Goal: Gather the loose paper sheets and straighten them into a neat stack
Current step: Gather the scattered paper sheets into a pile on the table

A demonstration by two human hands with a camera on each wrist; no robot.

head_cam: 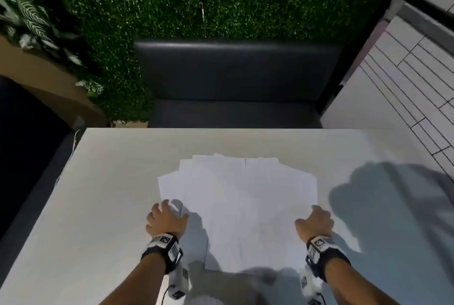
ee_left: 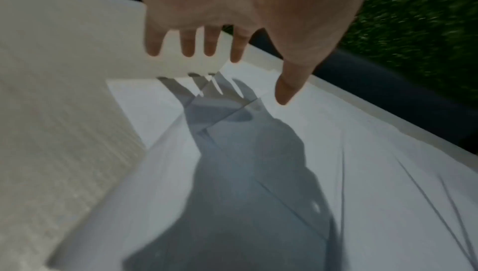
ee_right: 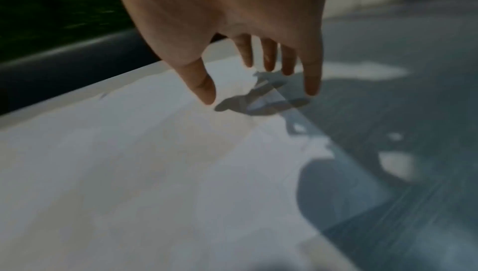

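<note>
Tabletop [head_cam: 110, 194], pale and matte, carries your fanned pile of white paper sheets [head_cam: 240, 206] at its centre. Your left hand [head_cam: 165, 218] hovers at the pile's left edge, fingers spread, grip empty. Your right hand [head_cam: 315, 225] hovers at the right edge, fingers loosely extended, holding nothing.

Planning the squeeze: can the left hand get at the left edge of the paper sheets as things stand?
Probably yes. The left hand is already at the left edge of the paper sheets, fingers spread, and nothing lies between them on the table.
</note>
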